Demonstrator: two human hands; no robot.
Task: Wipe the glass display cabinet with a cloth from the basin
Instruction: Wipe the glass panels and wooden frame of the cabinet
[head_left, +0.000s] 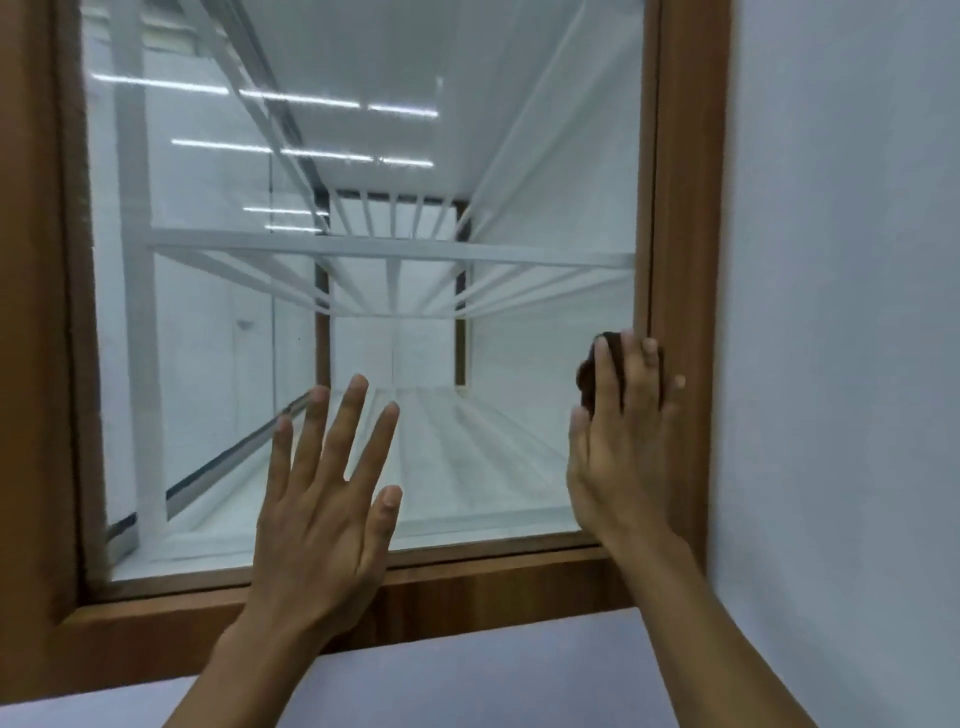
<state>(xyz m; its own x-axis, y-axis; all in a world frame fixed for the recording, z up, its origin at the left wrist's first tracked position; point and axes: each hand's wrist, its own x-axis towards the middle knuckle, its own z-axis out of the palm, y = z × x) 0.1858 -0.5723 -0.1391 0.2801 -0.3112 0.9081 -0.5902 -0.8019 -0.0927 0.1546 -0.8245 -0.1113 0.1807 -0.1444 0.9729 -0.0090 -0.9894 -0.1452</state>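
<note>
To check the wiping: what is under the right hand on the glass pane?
A dark brown cloth lies under the right hand, pressed on the wood-framed glass pane beside its right frame. Only its upper and left edges show; the hand covers the rest.

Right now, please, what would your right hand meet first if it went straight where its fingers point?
The right hand, pressing a dark brown cloth to the clear glass pane, points up along the brown wooden frame's right upright. It would likely graze that upright; the pane above looks free.
</note>
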